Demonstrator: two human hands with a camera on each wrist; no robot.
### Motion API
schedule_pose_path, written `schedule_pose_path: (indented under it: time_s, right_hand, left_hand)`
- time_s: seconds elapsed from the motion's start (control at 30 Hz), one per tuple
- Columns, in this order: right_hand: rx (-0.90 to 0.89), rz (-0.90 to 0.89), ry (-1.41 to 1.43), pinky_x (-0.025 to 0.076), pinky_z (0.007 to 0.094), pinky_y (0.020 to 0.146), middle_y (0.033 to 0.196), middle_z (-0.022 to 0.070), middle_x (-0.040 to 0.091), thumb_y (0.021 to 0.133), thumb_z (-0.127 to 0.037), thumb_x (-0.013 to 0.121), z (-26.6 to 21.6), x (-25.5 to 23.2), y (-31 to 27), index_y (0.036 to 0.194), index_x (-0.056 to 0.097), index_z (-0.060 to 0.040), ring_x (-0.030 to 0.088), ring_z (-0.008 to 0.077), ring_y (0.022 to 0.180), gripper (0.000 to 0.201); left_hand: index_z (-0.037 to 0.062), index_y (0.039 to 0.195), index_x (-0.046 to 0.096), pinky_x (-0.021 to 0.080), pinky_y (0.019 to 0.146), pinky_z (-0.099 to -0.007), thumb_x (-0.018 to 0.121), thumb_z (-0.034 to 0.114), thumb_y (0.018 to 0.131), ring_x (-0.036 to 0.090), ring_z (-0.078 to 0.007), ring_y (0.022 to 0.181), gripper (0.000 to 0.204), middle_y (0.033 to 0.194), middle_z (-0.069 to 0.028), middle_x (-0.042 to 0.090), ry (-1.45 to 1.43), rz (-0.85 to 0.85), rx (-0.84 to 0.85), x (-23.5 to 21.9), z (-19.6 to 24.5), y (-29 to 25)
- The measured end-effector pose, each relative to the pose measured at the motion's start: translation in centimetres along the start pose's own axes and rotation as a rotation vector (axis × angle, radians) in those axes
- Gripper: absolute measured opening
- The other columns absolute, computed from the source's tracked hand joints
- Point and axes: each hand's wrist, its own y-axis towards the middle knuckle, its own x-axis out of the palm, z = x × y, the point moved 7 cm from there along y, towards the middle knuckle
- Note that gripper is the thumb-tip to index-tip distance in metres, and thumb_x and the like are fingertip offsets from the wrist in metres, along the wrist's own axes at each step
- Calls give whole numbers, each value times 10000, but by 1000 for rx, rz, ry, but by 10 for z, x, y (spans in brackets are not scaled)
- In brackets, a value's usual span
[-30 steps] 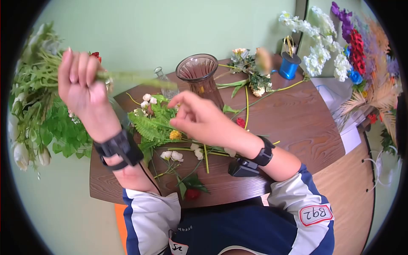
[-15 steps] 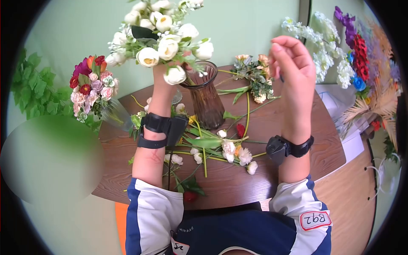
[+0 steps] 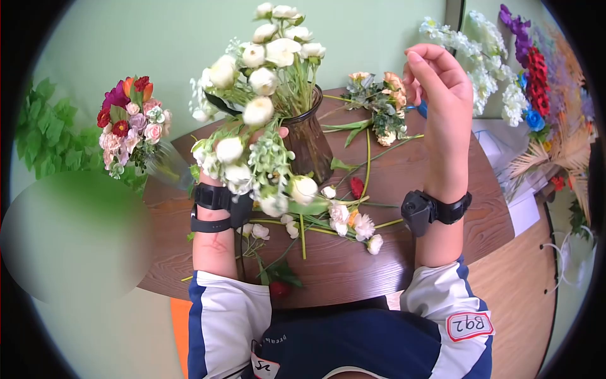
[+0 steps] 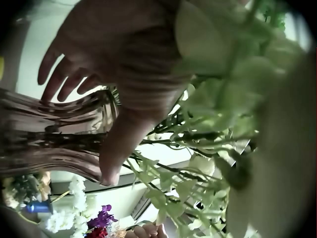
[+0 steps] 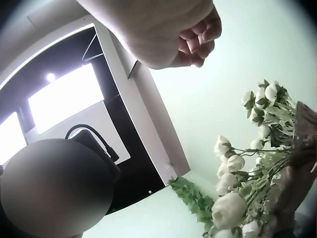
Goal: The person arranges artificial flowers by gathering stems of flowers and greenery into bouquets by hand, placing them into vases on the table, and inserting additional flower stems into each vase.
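White flowers (image 3: 263, 81) stand and lean over the brown glass vase (image 3: 312, 151), some drooping left across its front. Blossoms hide most of my left hand; one fingertip (image 3: 283, 132) shows near the rim. In the left wrist view this hand (image 4: 121, 64) has its fingers spread beside the mouth of the vase (image 4: 49, 158), thumb near the rim, stems passing under the palm. My right hand (image 3: 442, 88) is raised to the right of the vase, fingers loosely bent, holding nothing. The right wrist view shows that hand (image 5: 183, 34) apart from the white flowers (image 5: 230, 208).
Cut flowers and stems, among them pale pink blooms (image 3: 363, 228) and a red one (image 3: 279, 289), lie on the wooden table (image 3: 353, 278). A mixed bouquet (image 3: 136, 126) stands at left. Peach flowers (image 3: 394, 88) are behind right; tall blossoms (image 3: 533, 76) fill the far right.
The white flowers came from the upper left to the vase, their stems now in its mouth. My left hand's grip has loosened. My right hand rose from above the table to the right.
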Motion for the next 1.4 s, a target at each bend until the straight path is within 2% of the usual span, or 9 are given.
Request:
schedule_pose_path:
  time_s: [0.13, 0.5, 0.63, 0.8, 1.07, 1.27, 1.3, 1.33, 1.4]
  right_hand:
    - [30, -6, -11, 376, 172, 500, 689, -9, 587, 841, -88, 602, 8, 10, -3, 890, 602, -17, 507, 35, 587, 86]
    - [-177, -452, -563, 488, 358, 699, 813, 131, 628, 612, -241, 805, 45, 71, -32, 908, 611, -6, 612, 301, 761, 425]
    - [155, -190, -305, 402, 191, 529, 671, 29, 594, 738, -161, 742, 76, 59, -26, 844, 570, 20, 517, 25, 604, 271]
    - [296, -156, -4, 406, 179, 506, 681, 45, 610, 802, -48, 640, 80, 62, -28, 1030, 500, 47, 529, 46, 541, 283]
    - [392, -184, -164, 437, 238, 506, 716, 57, 634, 730, -71, 634, 118, 49, -26, 871, 600, 66, 549, 63, 571, 200]
    - [167, -154, -348, 490, 274, 712, 1017, 113, 609, 719, 16, 674, 76, 49, -24, 1146, 448, 34, 608, 139, 863, 484]
    - [365, -332, -403, 490, 305, 712, 1042, 133, 588, 703, 32, 681, 61, 60, -30, 1198, 389, -2, 601, 166, 889, 575]
    - [-46, -592, -601, 510, 337, 633, 911, 189, 579, 646, -19, 702, 65, 61, -31, 1196, 378, 57, 615, 258, 742, 642]
    - [-3, -952, -885, 501, 317, 644, 840, 194, 584, 625, -176, 797, 49, 64, -51, 1133, 447, 74, 619, 246, 737, 665]
  left_hand:
    - [18, 1330, 367, 427, 955, -466, 542, 624, 748, 478, -355, 1151, 858, 1310, -217, 427, 151, 71, 49, -116, -16, 25]
    - [1, 1218, 486, 479, 828, -299, 552, 284, 878, 556, -164, 987, 448, 1161, -108, 556, 209, 21, 9, -64, -26, 38]
    - [-13, 1217, 481, 477, 824, -299, 583, 255, 852, 552, -163, 996, 465, 1162, -119, 553, 642, 91, -82, -62, -18, 53]
    - [-30, 1216, 474, 473, 819, -299, 622, 218, 819, 546, -161, 1007, 491, 1163, -133, 550, 1191, 171, -214, -38, -3, 60]
    - [-46, 1155, 499, 438, 868, -290, 644, -35, 705, 551, -192, 999, 473, 1087, -112, 582, 508, 258, 276, -10, -5, 37]
    - [-6, 1189, 455, 438, 832, -294, 561, -76, 702, 541, -179, 979, 504, 1108, -91, 544, 496, 423, 480, -14, 2, 22]
    - [9, 1180, 453, 428, 824, -282, 543, -74, 705, 533, -172, 968, 491, 1110, -81, 535, 513, 414, 553, -12, 4, 21]
    - [9, 1180, 453, 428, 824, -282, 543, -74, 705, 533, -172, 968, 491, 1110, -81, 535, 512, 417, 553, -11, 3, 21]
    - [19, 1157, 467, 420, 832, -305, 532, -62, 713, 523, -168, 975, 456, 1116, -74, 533, 407, 344, 513, -4, 2, 21]
